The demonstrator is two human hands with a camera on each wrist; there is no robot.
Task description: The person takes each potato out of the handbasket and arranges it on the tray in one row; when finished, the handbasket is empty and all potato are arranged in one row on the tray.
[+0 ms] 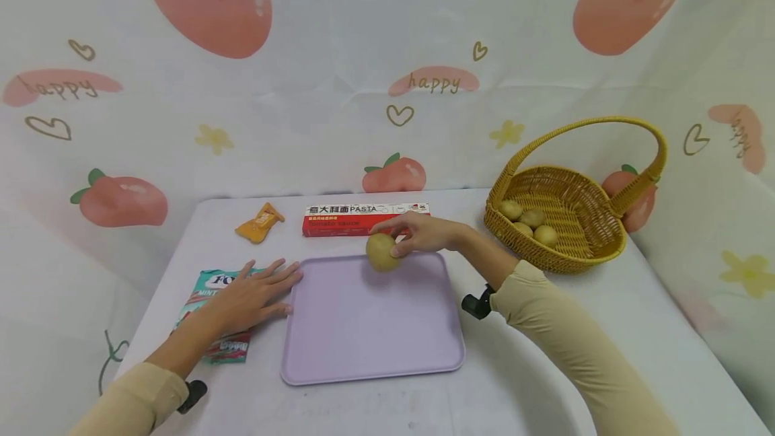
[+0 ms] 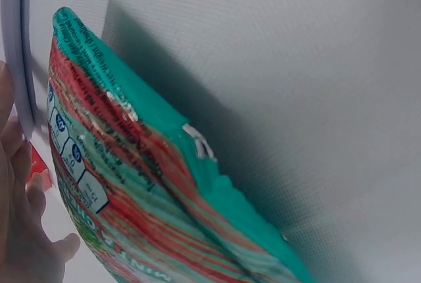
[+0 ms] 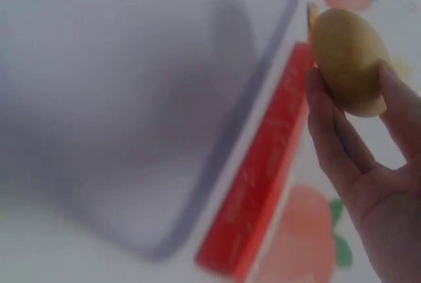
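My right hand point(image 1: 426, 233) pinches a potato point(image 1: 381, 252) between thumb and fingers, over the far edge of a pale purple tray point(image 1: 372, 321). In the right wrist view the same potato point(image 3: 348, 62) shows whole, its yellow-brown skin bare. My left hand point(image 1: 257, 295) lies with its fingers spread, fingertips at the tray's left rim, above a teal and red mint candy bag point(image 1: 233, 348). That bag point(image 2: 151, 184) fills much of the left wrist view. Several more potatoes point(image 1: 533, 219) sit in a wicker basket point(image 1: 572, 264) at the right.
A red and white pasta box point(image 1: 336, 224) lies behind the tray. To its left is a small orange packet point(image 1: 260, 223). The basket's tall arched handle point(image 1: 596, 120) rises at the table's far right. A patterned cloth point(image 1: 327, 52) hangs behind the table.
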